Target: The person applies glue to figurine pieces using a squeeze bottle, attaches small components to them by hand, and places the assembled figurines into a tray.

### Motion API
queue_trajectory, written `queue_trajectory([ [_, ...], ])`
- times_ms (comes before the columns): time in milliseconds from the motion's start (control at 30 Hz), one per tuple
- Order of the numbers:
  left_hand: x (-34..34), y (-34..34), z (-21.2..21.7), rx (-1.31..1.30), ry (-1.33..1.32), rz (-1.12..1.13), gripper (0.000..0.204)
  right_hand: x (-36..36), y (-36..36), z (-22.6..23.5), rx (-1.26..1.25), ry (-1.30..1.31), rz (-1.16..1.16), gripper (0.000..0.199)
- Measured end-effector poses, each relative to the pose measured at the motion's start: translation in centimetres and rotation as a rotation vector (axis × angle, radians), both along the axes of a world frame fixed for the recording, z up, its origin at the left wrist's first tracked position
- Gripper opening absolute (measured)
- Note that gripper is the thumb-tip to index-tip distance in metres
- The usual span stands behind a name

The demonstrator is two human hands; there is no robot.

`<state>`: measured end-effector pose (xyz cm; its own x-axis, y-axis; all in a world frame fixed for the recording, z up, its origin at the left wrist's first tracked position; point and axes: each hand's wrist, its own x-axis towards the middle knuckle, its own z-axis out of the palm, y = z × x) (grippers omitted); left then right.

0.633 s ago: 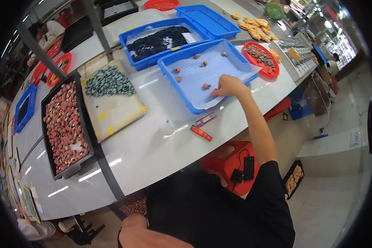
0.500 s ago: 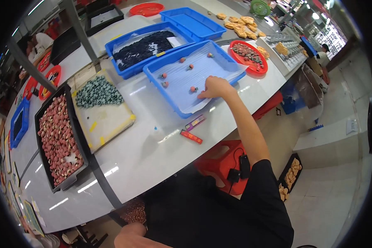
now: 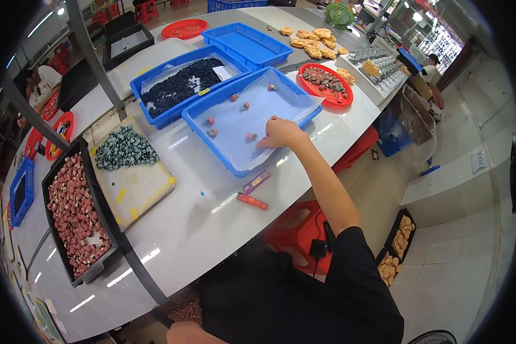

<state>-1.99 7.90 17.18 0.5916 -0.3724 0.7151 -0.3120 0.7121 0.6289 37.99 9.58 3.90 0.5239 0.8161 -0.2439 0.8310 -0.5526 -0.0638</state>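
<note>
My right hand is over the near right part of a blue tray lined with white sheeting. Its fingers are curled together, low over the liner; whatever they hold, if anything, is hidden. Just left of the fingertips lies a small pinkish-red piece with a dark green end. Several similar pieces are scattered across the liner, apart from one another. At the lower edge, only part of my left arm shows, beside a heap of small reddish-brown bits below the table; its fingers cannot be seen.
A black tray of pink-and-cream pieces and a board with green pieces stand left. Behind are blue trays, one holding dark bits. A red plate sits right. Two small boxes, purple and red, lie in front.
The whole view has shifted, so the table things sit lower and further left. My right hand remains over the same part of the blue tray. Less of my left arm shows.
</note>
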Motion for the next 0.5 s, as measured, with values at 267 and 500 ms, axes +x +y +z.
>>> queue_trajectory([
  [267, 0.7, -1.1, -0.7, -0.022, -0.077, -0.284, 0.028, -0.1, -0.3, 0.1, 0.03, -0.043, -0.005, 0.05],
  [500, 0.3, -1.6, -0.5, -0.245, -0.107, 0.144, 0.019, -0.3, -0.1, 1.0, -0.113, 0.088, -0.041, 0.068],
])
